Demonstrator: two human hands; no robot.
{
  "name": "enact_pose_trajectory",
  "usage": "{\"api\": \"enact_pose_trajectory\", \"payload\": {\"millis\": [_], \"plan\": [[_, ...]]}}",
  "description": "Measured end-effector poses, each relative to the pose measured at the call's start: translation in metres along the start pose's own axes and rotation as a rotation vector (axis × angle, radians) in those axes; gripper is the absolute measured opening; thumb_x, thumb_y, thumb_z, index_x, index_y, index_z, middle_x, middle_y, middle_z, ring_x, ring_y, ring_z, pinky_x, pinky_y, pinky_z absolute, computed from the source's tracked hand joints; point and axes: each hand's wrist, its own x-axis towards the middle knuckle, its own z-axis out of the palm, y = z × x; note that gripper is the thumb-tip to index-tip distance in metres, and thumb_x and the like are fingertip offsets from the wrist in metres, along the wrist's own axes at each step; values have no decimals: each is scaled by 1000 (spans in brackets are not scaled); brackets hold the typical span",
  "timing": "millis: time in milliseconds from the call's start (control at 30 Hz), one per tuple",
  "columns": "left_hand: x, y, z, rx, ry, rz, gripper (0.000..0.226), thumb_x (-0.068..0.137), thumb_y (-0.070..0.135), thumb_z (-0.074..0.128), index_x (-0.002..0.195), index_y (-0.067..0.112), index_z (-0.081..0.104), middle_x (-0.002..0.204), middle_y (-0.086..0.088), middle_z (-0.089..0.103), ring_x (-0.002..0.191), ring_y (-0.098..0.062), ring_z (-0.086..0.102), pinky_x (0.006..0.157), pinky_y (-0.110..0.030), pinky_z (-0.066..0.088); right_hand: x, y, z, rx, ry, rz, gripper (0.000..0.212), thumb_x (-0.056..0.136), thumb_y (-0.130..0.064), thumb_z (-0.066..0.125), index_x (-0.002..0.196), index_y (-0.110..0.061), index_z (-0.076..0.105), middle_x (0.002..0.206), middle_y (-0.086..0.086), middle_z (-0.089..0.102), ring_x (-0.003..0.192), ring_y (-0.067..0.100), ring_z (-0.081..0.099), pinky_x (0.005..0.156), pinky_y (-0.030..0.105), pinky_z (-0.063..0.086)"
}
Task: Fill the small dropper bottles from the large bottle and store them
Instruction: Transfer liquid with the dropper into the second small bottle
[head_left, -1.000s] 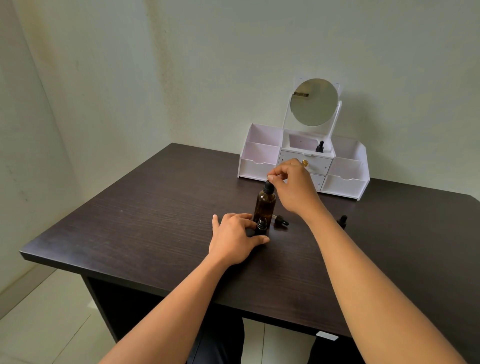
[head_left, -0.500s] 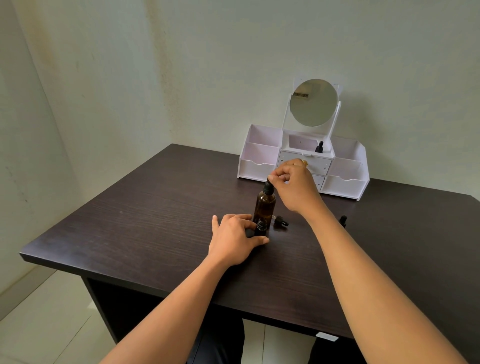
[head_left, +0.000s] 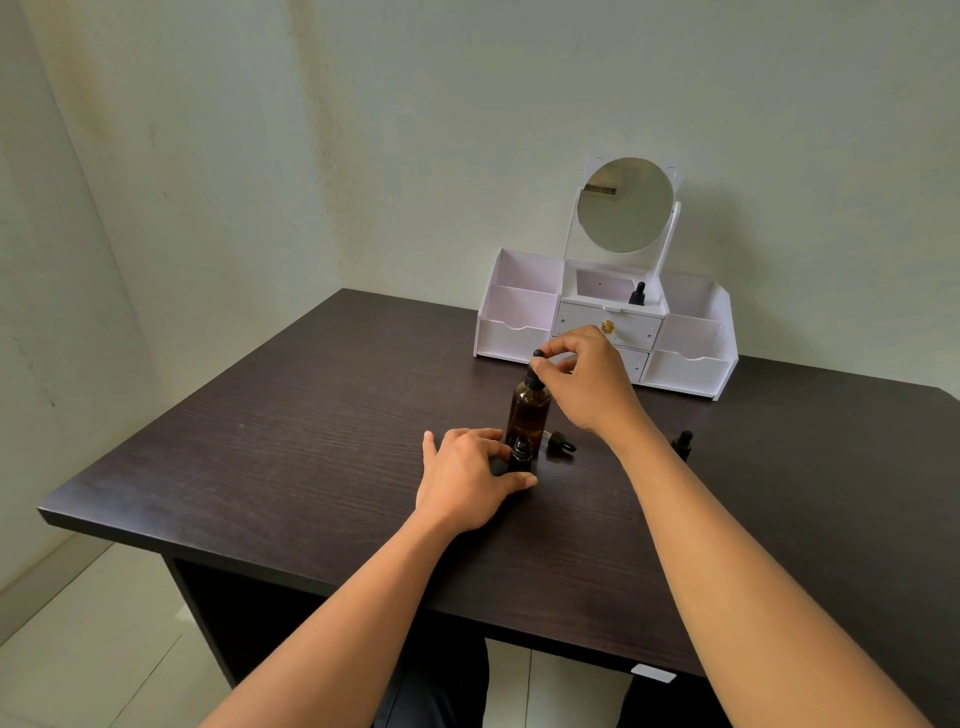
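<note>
A large amber bottle (head_left: 529, 413) stands upright in the middle of the dark table (head_left: 291, 415). My right hand (head_left: 587, 384) pinches the black dropper cap (head_left: 535, 370) on its top. In front of it stands a small dark dropper bottle (head_left: 521, 453), uncapped, and my left hand (head_left: 467, 475) holds it at the base. A loose small dropper cap (head_left: 560, 441) lies on the table just right of the large bottle. Another small dropper bottle (head_left: 682, 444) shows behind my right forearm. One small dropper bottle (head_left: 637, 295) stands in the white organizer's top middle compartment.
A white desk organizer (head_left: 691, 358) with drawers, open side bins and a round mirror (head_left: 625, 205) stands at the back of the table against the wall. The table's left and front edges drop to a tiled floor (head_left: 93, 639).
My right hand's fingers have shifted slightly on the large bottle's dropper cap, with the bulb now showing above my fingertips. My left hand and the bottles stay where they were.
</note>
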Motion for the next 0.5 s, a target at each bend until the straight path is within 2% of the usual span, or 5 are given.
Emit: {"api": "enact_pose_trajectory", "payload": {"millis": [67,167,267,433,500], "plan": [[0,0,0,2,-1,-2,54,84,64,67,126,30,69,151,13,48,145,-15,30,121,-60,-2,0,-2,-1,19,35,-3,9,93,-24,67,99,-18,67,115,0,52,78,0,59,77,21,53],[0,0,0,-11,4,1,54,84,63,67,126,29,69,150,13,49,145,-14,30,122,-60,-1,3,-8,-5,49,95,-29,12,93,-22,66,102,-13,68,116,2,54,78,-4,57,65,3,45],[-1,-1,0,-11,7,5,56,83,64,67,126,29,69,150,12,49,144,-14,31,122,-60,-1,4,-14,-13,79,143,-44,12,93,-22,66,101,-13,67,115,3,60,78,-4,58,61,-2,40],[-1,-1,0,-19,9,7,55,83,64,67,126,29,69,149,13,50,144,-14,32,122,-60,-1,4,-26,-29,127,199,-64,10,94,-27,64,100,-19,65,99,-5,68,82,6,63,61,6,43],[-1,-1,0,-23,5,5,55,83,64,67,126,29,69,149,13,50,144,-14,32,122,-60,-2,2,-31,-36,169,229,-84,7,94,-26,64,98,-22,64,95,-7,68,82,9,65,67,18,51]]}}
